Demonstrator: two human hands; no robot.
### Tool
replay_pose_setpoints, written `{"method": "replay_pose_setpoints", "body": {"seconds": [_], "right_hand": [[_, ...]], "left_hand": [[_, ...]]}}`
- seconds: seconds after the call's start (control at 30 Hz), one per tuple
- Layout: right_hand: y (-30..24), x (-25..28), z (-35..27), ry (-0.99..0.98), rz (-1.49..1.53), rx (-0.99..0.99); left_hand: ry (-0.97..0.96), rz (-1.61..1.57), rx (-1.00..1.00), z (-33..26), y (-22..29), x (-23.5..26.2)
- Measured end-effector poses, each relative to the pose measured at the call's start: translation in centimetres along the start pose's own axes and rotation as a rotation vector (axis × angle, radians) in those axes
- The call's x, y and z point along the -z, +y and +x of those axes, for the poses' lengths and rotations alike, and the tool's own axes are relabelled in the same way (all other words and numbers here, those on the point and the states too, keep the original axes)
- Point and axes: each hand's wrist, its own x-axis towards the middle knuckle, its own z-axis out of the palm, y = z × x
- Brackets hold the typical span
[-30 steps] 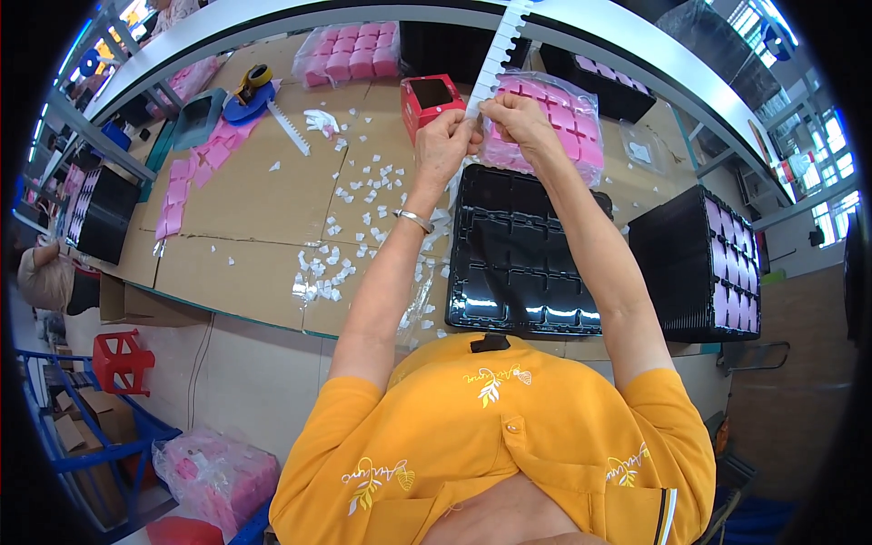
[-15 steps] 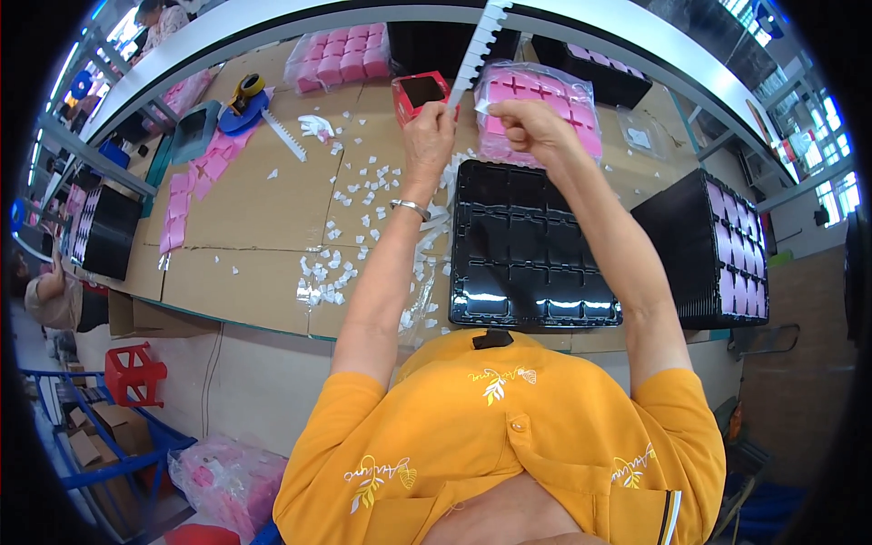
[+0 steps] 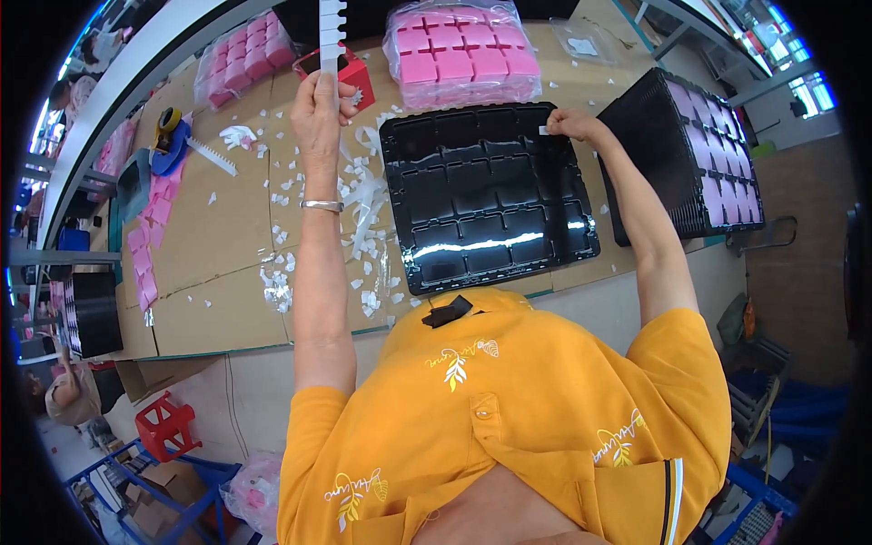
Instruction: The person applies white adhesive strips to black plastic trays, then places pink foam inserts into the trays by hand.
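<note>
My left hand point(image 3: 318, 113) is closed around a long white strip with a notched edge point(image 3: 331, 34), which points up and away over a red box. My right hand point(image 3: 574, 125) pinches a small white label-like piece point(image 3: 544, 130) at the far right corner of a black plastic tray point(image 3: 481, 186). I cannot tell whether the piece touches the tray. The tray lies flat and slightly turned on the cardboard-covered table, with shallow square sections and light glaring off its near side.
Behind the tray lies a bagged block of pink foam point(image 3: 468, 54); the red box point(image 3: 359, 80) is beside it. White scraps point(image 3: 368, 245) litter the cardboard. A tall stack of black trays point(image 3: 668, 159) stands right. Tape roll point(image 3: 169, 120) and another strip point(image 3: 213, 157) lie left.
My hands have moved apart: the left went left with the strip, the right went down and right to the tray's corner with the small white piece. My view has shifted and turned.
</note>
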Motion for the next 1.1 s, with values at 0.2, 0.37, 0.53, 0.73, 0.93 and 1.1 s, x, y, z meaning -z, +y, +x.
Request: {"method": "replay_pose_setpoints", "body": {"seconds": [0.2,0.37,0.53,0.73,0.93,1.1], "right_hand": [[1.2,-2.0,3.9,0.159,-0.507,-0.074],[-1.7,-2.5,0.7,0.307,-0.549,-0.088],[0.5,-1.5,3.0,0.605,-0.358,-0.013],[-8.7,-2.6,-1.9,0.708,-0.272,0.626],[-22.5,-6.4,-10.7,0.804,-0.175,0.972],[-28.6,-8.1,-12.1,0.821,-0.305,1.103]], "left_hand": [[-0.005,-0.007,0.023,-0.6,0.5,-1.0],[0.015,-0.016,0.003,-0.7,0.5,-0.4],[-0.025,-0.1,0.054,-0.3,1.3,-1.7],[-0.044,-0.168,0.05,-0.7,0.5,-0.1],[-0.07,-0.221,0.028,-1.6,1.3,-0.1],[-0.124,-0.256,0.022,-1.9,2.1,0.0]]}}
